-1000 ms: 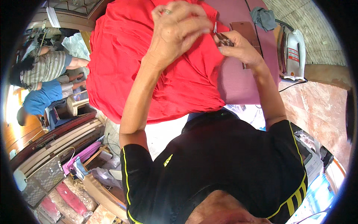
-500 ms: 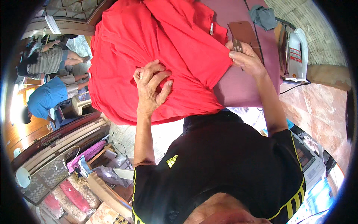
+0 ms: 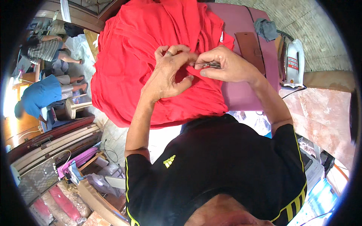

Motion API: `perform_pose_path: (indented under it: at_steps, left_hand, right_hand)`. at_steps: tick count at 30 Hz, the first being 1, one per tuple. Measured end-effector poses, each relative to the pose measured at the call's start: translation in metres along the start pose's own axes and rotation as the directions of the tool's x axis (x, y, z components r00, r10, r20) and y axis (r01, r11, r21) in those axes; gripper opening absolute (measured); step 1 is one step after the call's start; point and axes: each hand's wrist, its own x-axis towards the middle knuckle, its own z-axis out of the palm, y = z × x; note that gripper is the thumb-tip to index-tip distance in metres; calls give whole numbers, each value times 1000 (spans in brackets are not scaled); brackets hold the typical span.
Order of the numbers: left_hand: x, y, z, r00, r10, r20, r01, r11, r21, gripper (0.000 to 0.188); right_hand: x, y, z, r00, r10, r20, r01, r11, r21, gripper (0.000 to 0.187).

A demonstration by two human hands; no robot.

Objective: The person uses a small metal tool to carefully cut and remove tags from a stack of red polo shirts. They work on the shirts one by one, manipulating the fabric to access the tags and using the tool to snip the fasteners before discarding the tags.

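Note:
A large piece of red cloth (image 3: pixel 128 71) lies bunched and wrinkled over the pink padded table in front of me. My left hand (image 3: pixel 169 71) rests on it, fingers bent around a gathered bit of the cloth, the thumb standing apart. Close by, my right hand (image 3: pixel 226 64) grips small metal snips (image 3: pixel 212 65). Their tips point left, at the left hand's fingertips. What lies between the tips and those fingers is too small to make out. A small white label (image 3: pixel 221 37) shows on the cloth's right part.
Right of the cloth, a brown flip case (image 3: pixel 249 47) and a grey rag (image 3: pixel 266 29) lie on the pink table (image 3: pixel 237 94). A white iron-like appliance (image 3: pixel 295 62) stands beyond its right edge. Two people (image 3: pixel 43 96) are at the far left. Boxes and bags (image 3: pixel 102 184) crowd the lower left.
My right hand has moved left with the snips, from the cloth's right edge to beside my left hand. The left hand has shifted up and right, and the cloth there is more bunched.

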Motion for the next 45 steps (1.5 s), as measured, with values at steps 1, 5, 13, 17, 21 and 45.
perform_pose_path:
  at_steps: [1,5,13,17,21,45]
  left_hand:
    - [-5,-4,-6,998,5,57,-11,994,109,31]
    - [-33,-11,-21,999,-27,-41,34,985,169,15]
    - [-62,-36,24,915,-42,-402,159,952,263,20]
    - [-56,-28,34,915,216,-340,-36,885,464,30]
    - [-55,-32,40,950,150,-274,-83,967,239,31]
    - [-67,-32,69,865,64,-498,-10,994,110,23]
  right_hand:
    - [-1,-1,-2,1000,-1,-5,1,1000,-15,19]
    - [0,0,-20,1000,14,9,-14,1000,-4,19]
    - [21,42,7,904,36,-426,-72,995,-69,16]
    - [14,49,28,688,-298,-662,133,948,-289,21]
    - [-5,44,42,882,-121,-455,129,992,-15,20]
    - [-13,10,20,991,-132,-16,115,915,-387,21]
